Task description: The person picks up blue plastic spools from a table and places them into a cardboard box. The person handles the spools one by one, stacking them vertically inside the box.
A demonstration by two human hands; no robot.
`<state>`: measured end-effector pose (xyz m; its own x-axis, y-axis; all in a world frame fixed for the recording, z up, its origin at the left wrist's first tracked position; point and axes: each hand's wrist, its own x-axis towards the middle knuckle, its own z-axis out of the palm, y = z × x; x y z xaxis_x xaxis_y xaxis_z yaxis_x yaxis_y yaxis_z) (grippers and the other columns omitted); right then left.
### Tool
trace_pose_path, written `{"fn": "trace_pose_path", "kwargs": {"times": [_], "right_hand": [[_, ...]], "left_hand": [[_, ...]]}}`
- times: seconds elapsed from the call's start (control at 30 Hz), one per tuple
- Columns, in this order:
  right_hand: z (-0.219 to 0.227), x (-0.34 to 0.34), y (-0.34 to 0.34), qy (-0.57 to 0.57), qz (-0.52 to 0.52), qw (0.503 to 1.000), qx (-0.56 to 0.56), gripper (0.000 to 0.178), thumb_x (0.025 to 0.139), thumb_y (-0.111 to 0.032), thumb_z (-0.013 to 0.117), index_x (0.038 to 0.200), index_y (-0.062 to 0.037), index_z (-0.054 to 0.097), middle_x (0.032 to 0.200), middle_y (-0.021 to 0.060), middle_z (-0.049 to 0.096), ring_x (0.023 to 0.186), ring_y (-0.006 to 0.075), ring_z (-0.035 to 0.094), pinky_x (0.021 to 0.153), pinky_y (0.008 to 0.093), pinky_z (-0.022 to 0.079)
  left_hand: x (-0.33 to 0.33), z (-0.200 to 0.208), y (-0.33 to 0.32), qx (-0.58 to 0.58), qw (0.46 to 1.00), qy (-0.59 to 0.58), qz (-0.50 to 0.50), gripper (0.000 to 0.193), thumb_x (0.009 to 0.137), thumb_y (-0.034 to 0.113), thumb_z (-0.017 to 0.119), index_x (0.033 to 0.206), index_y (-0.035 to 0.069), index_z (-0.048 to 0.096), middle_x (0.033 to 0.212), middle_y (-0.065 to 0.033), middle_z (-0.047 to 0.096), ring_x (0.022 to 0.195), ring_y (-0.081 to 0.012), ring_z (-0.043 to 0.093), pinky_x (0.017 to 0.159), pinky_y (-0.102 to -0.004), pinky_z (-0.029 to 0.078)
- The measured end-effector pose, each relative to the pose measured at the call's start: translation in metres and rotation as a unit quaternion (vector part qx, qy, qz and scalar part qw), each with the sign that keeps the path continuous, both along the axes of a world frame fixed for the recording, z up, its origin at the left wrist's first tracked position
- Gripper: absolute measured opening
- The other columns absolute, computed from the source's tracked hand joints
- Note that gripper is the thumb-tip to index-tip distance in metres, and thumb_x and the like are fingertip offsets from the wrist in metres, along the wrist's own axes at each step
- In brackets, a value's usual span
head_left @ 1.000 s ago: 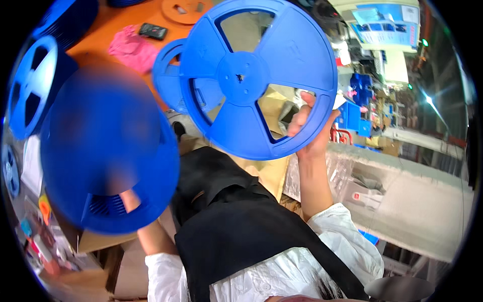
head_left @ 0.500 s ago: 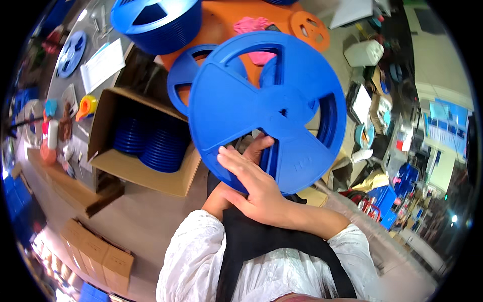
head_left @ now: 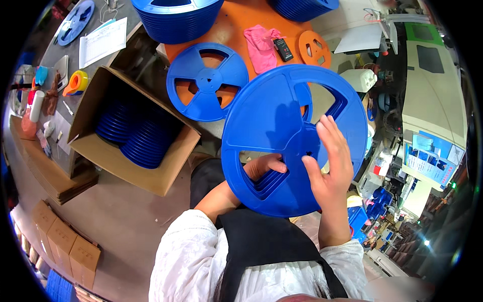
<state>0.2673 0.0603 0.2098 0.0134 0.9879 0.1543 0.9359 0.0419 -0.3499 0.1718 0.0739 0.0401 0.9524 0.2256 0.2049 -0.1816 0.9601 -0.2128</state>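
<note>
In front of my body is a short stack of blue plastic reels, round discs with cut-out windows and a small centre hole. My left hand holds the stack, its thumb showing through the near-left window; the other fingers are hidden beneath. Over the right half of the top reel, my right hand is open with fingers stretched out. Whether it touches the surface I cannot tell. Beyond the stack, another blue reel lies flat on the orange table.
To the left, an open cardboard box contains blue reels in rows. Tall blue reel stacks stand on the table beside a pink cloth, a black handheld device and an orange reel. Flat cartons are at lower left.
The stack has turned and shifted right and nearer. My right hand has moved from the stack's near-left edge to its right side, fingers now spread. More of the table shows.
</note>
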Motion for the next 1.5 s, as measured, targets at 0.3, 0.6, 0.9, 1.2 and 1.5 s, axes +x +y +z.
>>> {"fn": "trace_pose_path", "kwargs": {"times": [0.3,0.6,0.9,1.2,1.5], "right_hand": [[-0.017,0.012,-0.010,-0.192,0.004,0.975,-0.113,0.063,0.081,-0.040,0.071,0.136,-0.0140,0.055,0.136,0.0141,0.055,0.122,0.0320,0.054,0.104,0.0476,0.037],[-0.018,0.016,-0.019,-0.200,-0.035,0.972,-0.123,0.063,0.080,-0.035,0.072,0.135,-0.0115,0.055,0.128,0.0148,0.058,0.111,0.0295,0.057,0.100,0.0462,0.037],[-0.020,0.022,-0.024,-0.179,-0.089,0.968,-0.153,0.068,0.075,-0.028,0.077,0.137,-0.0123,0.054,0.113,0.0110,0.057,0.104,0.0289,0.055,0.092,0.0436,0.040],[-0.029,0.029,-0.029,-0.167,-0.114,0.963,-0.176,0.069,0.073,-0.026,0.078,0.136,-0.0110,0.056,0.114,0.0115,0.056,0.104,0.0297,0.054,0.092,0.0421,0.038],[-0.030,0.028,-0.033,-0.138,-0.106,0.974,-0.143,0.068,0.070,-0.025,0.080,0.133,-0.0104,0.058,0.118,0.0122,0.055,0.108,0.0312,0.052,0.094,0.0434,0.038]], "left_hand": [[0.023,-0.004,-0.009,-0.022,0.998,-0.038,-0.034,0.092,0.071,0.032,0.082,0.145,0.010,0.032,0.133,-0.0130,0.047,0.129,-0.0327,0.045,0.113,-0.0514,0.031],[0.039,-0.012,-0.018,-0.042,0.995,-0.049,-0.070,0.093,0.070,0.031,0.082,0.146,0.010,0.033,0.135,-0.0139,0.046,0.129,-0.0336,0.045,0.112,-0.0520,0.032],[0.048,-0.018,-0.022,-0.070,0.991,-0.053,-0.105,0.094,0.069,0.030,0.083,0.146,0.010,0.033,0.137,-0.0147,0.046,0.130,-0.0345,0.045,0.112,-0.0526,0.033],[0.053,-0.024,-0.026,-0.082,0.987,-0.057,-0.129,0.094,0.068,0.029,0.083,0.147,0.010,0.034,0.139,-0.0156,0.045,0.130,-0.0353,0.045,0.111,-0.0532,0.034],[0.051,-0.027,-0.021,-0.071,0.987,-0.048,-0.136,0.095,0.068,0.028,0.083,0.147,0.010,0.034,0.141,-0.0164,0.045,0.130,-0.0362,0.045,0.110,-0.0538,0.035]]}}
